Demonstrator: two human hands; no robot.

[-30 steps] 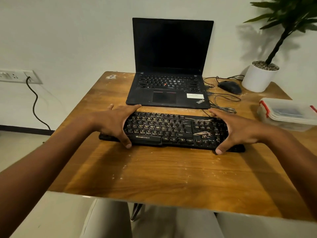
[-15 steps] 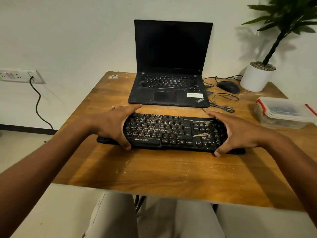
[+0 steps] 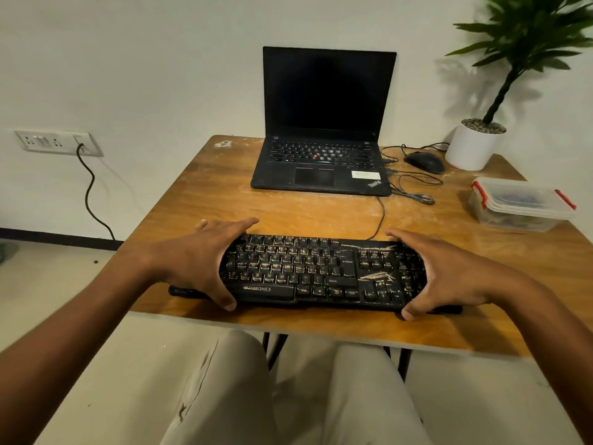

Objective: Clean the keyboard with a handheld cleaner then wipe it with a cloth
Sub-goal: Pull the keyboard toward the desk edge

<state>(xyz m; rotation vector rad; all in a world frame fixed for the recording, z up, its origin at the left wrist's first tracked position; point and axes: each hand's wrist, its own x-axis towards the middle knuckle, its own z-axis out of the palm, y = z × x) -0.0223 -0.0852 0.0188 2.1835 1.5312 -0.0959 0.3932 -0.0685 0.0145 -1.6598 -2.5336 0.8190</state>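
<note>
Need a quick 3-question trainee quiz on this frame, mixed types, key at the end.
1. True or false: the left hand and the right hand each grip an end of the keyboard.
2. What sits between the laptop and the white plant pot? A) mouse B) cloth C) handheld cleaner
3. Fill in: the clear container has ___ clips.

Key: 1 true; 2 A, the mouse; 3 red.

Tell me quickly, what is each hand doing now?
Left hand: grips the keyboard's left end.
Right hand: grips its right end.
</note>
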